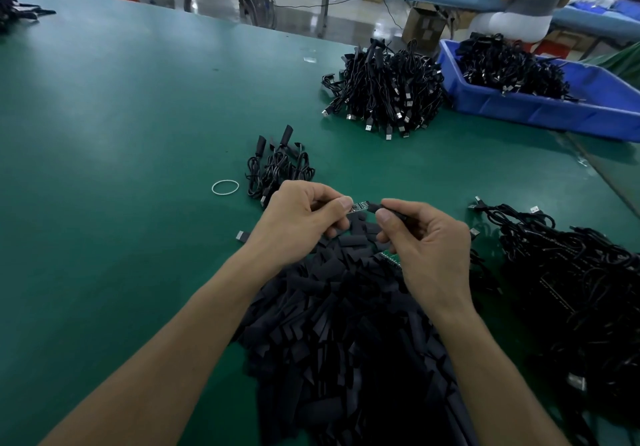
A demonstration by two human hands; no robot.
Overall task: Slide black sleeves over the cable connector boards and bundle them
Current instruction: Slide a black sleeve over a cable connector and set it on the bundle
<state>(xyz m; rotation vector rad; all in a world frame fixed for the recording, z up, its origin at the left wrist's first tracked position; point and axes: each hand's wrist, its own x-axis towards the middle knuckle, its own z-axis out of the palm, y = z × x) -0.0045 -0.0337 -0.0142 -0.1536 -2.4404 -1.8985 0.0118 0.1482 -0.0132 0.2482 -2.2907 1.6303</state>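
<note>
A white rubber band lies mid-surface beside a small cable bundle. The left hand pinches a little circuit board. The right hand pinches a black sleeve, its end at the board's tip. Under both hands, a heap of sleeves reaches the near edge. Loose cables crowd the right edge.

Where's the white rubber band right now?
In the head view, the white rubber band lies on the green table, just left of the small cable bundle, beyond the left hand.
</note>
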